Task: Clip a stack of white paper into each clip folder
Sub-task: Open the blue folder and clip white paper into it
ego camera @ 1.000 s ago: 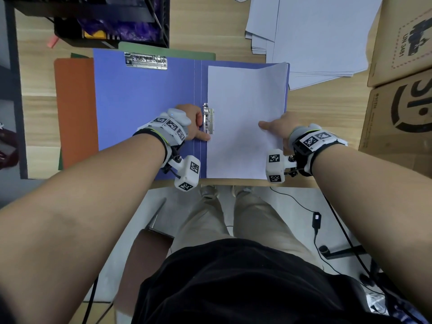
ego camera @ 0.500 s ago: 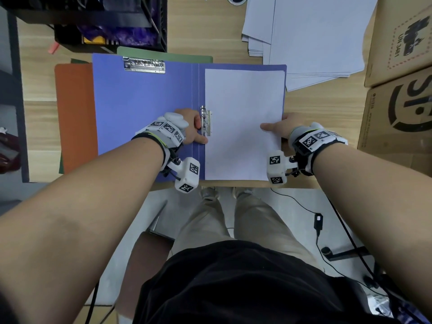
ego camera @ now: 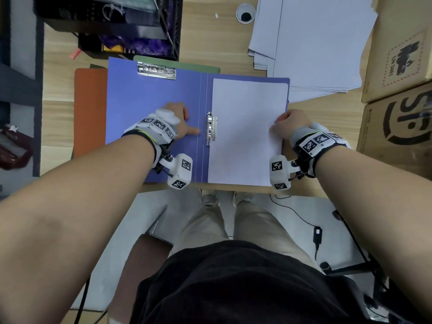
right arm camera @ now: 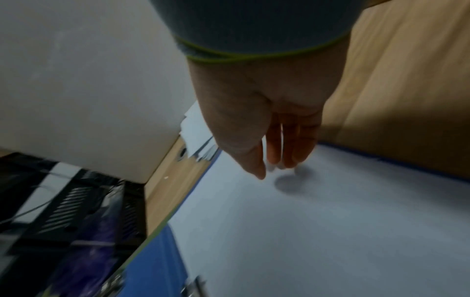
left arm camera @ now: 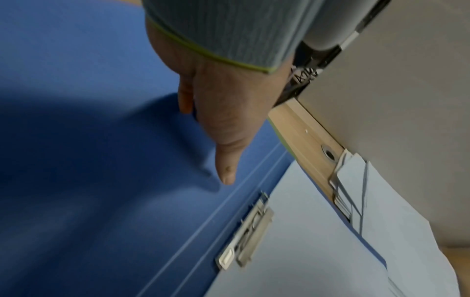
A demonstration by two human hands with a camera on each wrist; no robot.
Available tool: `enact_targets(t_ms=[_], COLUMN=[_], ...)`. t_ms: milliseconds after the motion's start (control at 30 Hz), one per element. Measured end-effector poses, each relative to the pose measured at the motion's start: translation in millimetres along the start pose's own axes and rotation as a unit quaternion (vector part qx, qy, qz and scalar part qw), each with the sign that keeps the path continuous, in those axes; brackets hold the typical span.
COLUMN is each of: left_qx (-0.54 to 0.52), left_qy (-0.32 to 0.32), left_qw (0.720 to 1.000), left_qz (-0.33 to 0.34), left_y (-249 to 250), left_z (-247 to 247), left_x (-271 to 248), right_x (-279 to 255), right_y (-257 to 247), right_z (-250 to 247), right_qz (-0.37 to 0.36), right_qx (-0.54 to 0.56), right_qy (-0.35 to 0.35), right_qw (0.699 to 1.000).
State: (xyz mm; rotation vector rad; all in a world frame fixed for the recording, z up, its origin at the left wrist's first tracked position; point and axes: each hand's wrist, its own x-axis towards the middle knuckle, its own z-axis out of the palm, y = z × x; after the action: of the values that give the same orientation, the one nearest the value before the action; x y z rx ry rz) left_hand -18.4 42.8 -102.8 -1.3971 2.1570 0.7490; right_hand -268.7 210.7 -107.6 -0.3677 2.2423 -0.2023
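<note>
A blue clip folder (ego camera: 152, 108) lies open on the desk. A stack of white paper (ego camera: 245, 136) covers its right half, and the metal side clip (ego camera: 211, 128) by the spine lies flat over the paper's left edge. My left hand (ego camera: 180, 122) rests on the folder's left half with the thumb pointing at the clip, a short gap away. The left wrist view shows that thumb (left arm camera: 226, 170) straight, with the clip (left arm camera: 248, 231) beyond it. My right hand (ego camera: 288, 123) is at the paper's right edge, and its straight fingertips (right arm camera: 284, 158) touch the sheet (right arm camera: 305, 221).
A second clip (ego camera: 156, 70) sits at the top of the folder's left half. Orange (ego camera: 90, 108) and green (ego camera: 187, 66) folders lie underneath. A loose paper pile (ego camera: 315, 43) is at the back right, with cardboard boxes (ego camera: 397, 54) on the right and a black crate (ego camera: 117, 24) at the back left.
My left hand has come off the side clip and slid left onto the bare folder. My right hand stays at the paper's right edge, its thumb drawn back.
</note>
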Motion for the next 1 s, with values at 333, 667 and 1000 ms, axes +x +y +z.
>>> enact_targets(t_ms=[333, 667, 1000], left_qx=[0.031, -0.039, -0.063], left_qy=[0.094, 0.135, 0.163], left_qw=[0.962, 0.949, 0.984], left_qz=[-0.254, -0.282, -0.039], left_y=[-61.2, -70.3, 11.9], left_z=[-33.0, -71.5, -146.8], left_x=[-20.1, -26.6, -47.5], right_x=[-22.7, -31.5, -37.0], right_y=[-63.9, -73.0, -76.3], right_z=[37.7, 34.4, 4.1], right_qz=[-0.125, -0.126, -0.103], right_qx=[-0.133, -0.162, -0.028], right_qy=[-0.091, -0.104, -0.182], right_qw=[0.979, 0.973, 0.977])
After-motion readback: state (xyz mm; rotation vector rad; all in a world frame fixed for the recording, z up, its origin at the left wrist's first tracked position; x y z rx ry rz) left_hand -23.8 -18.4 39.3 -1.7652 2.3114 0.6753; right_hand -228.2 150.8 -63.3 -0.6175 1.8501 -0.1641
